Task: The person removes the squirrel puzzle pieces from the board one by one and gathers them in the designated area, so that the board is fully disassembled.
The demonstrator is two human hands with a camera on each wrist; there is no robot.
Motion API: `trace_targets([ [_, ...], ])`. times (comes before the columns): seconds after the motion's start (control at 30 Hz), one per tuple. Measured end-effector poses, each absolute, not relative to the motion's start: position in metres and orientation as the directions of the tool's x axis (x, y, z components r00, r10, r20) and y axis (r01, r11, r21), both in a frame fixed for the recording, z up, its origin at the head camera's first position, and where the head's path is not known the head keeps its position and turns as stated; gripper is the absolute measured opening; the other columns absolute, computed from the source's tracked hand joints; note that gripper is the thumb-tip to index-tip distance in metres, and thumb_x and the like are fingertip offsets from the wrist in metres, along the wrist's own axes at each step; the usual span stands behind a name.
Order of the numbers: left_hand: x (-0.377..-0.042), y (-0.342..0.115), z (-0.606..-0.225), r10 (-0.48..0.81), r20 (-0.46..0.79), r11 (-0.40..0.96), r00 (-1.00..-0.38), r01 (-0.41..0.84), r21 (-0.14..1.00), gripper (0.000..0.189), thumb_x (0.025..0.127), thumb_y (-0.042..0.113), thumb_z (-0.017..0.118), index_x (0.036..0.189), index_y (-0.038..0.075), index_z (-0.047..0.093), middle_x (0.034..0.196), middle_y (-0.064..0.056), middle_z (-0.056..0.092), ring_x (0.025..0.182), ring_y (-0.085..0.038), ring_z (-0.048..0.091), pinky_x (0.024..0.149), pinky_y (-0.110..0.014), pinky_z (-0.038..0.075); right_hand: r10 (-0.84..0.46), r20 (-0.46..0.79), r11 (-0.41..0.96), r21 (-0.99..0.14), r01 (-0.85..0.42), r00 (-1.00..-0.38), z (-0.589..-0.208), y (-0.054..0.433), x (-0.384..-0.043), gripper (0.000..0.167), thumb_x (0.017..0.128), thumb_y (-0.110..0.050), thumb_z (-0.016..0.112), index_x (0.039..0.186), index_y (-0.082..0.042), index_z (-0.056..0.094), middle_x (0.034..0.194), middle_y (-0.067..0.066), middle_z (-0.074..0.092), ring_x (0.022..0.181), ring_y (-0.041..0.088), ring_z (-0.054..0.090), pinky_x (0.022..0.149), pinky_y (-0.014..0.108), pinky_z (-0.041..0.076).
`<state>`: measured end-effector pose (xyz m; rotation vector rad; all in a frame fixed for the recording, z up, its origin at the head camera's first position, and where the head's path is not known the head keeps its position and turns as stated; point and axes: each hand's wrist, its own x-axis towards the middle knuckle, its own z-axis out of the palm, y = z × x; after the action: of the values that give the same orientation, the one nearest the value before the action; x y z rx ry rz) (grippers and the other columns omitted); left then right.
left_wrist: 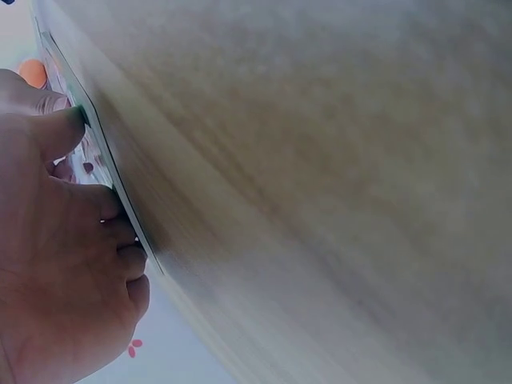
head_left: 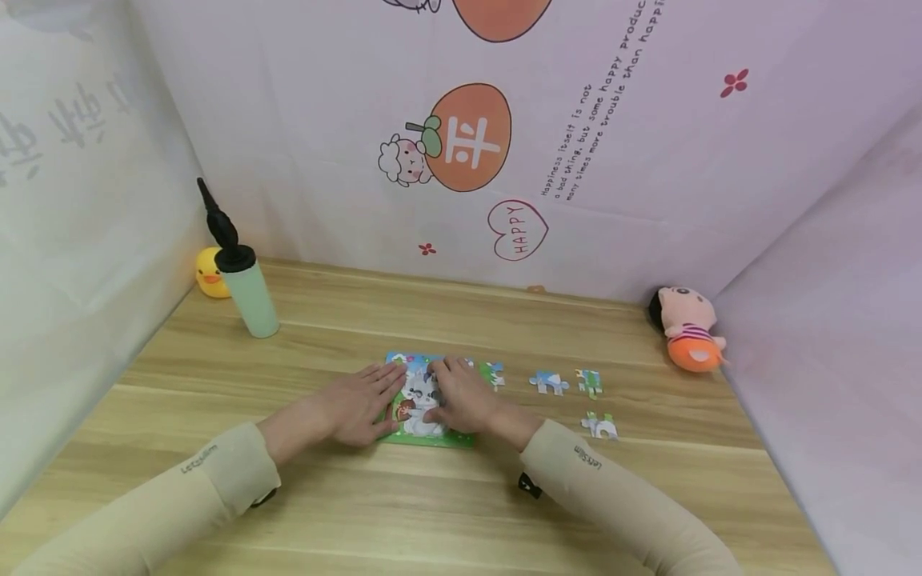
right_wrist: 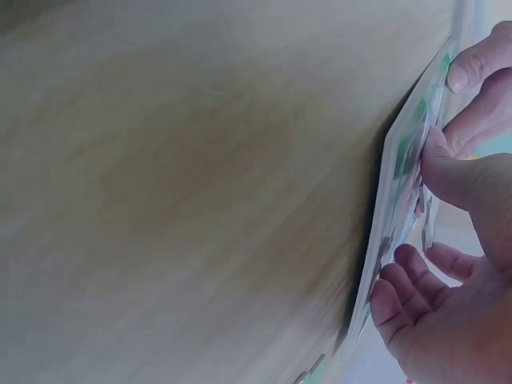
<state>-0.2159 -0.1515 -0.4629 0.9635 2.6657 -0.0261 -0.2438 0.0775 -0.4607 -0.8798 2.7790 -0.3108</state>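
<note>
A small jigsaw puzzle board (head_left: pixel 416 438) with a green lower edge, blue upper edge and a grey-white animal picture lies on the wooden table between both hands. My left hand (head_left: pixel 362 406) rests on the board's left side with its fingers extended. Over the right half is my right hand (head_left: pixel 467 398). In the right wrist view, a thin puzzle piece (right_wrist: pixel 428 228) stands tilted above the board, pinched between the right thumb and index finger. The other right fingers touch the board's edge. Much of the picture is hidden under the hands.
Loose puzzle pieces lie right of the board: one close by (head_left: pixel 494 374), a blue one (head_left: pixel 550 382), a green one (head_left: pixel 589 382) and a white one (head_left: pixel 600 426). A hand pump (head_left: pixel 248 296) and rubber duck (head_left: pixel 210 274) stand back left. A doll (head_left: pixel 691 328) lies back right.
</note>
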Motion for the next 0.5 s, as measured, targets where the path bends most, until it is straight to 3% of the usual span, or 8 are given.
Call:
trace_targets([
  [0.1, -0.217, -0.151, -0.462, 0.622, -0.290, 0.774, -0.727, 0.628, 0.087, 0.078, 0.108, 0.051, 0.044, 0.163, 0.000, 0.025, 0.175, -0.017, 0.017, 0.165, -0.032, 0.017, 0.137, -0.048, 0.019, -0.597, -0.105, 0.787, -0.266, -0.556, -0.795, -0.458, 0.077, -0.241, 0.070, 0.091, -0.040, 0.080, 0.143, -0.003, 0.049, 0.139, 0.016, 0.060, 0.131, 0.031, 0.060, 0.114, 0.046, 0.053],
  [0.27, -0.216, -0.151, -0.461, 0.622, -0.291, 0.772, -0.727, 0.630, 0.079, 0.077, 0.108, 0.052, 0.044, 0.163, 0.000, 0.027, 0.175, -0.016, 0.017, 0.165, -0.032, 0.017, 0.137, -0.047, 0.020, -0.640, -0.053, 0.749, -0.268, -0.606, -0.767, -0.456, 0.077, -0.234, 0.064, 0.093, -0.033, 0.079, 0.139, -0.002, 0.047, 0.129, 0.014, 0.064, 0.115, 0.023, 0.066, 0.097, 0.036, 0.060],
  [0.4, -0.216, -0.151, -0.462, 0.624, -0.285, 0.773, -0.728, 0.630, 0.082, 0.077, 0.108, 0.051, 0.044, 0.163, -0.001, 0.027, 0.175, -0.017, 0.018, 0.165, -0.032, 0.018, 0.136, -0.048, 0.020, -0.653, -0.004, 0.721, -0.309, -0.620, -0.757, -0.454, 0.078, -0.228, 0.047, 0.099, -0.026, 0.073, 0.133, -0.005, 0.048, 0.112, 0.009, 0.069, 0.095, 0.016, 0.068, 0.077, 0.025, 0.059],
  [0.5, -0.215, -0.151, -0.462, 0.623, -0.284, 0.773, -0.729, 0.628, 0.084, 0.078, 0.108, 0.051, 0.045, 0.163, -0.001, 0.027, 0.175, -0.017, 0.018, 0.165, -0.032, 0.018, 0.136, -0.048, 0.020, -0.656, 0.047, 0.698, -0.343, -0.629, -0.753, -0.453, 0.080, -0.222, 0.031, 0.103, -0.021, 0.065, 0.126, -0.006, 0.049, 0.102, 0.007, 0.072, 0.088, 0.015, 0.071, 0.070, 0.021, 0.059],
])
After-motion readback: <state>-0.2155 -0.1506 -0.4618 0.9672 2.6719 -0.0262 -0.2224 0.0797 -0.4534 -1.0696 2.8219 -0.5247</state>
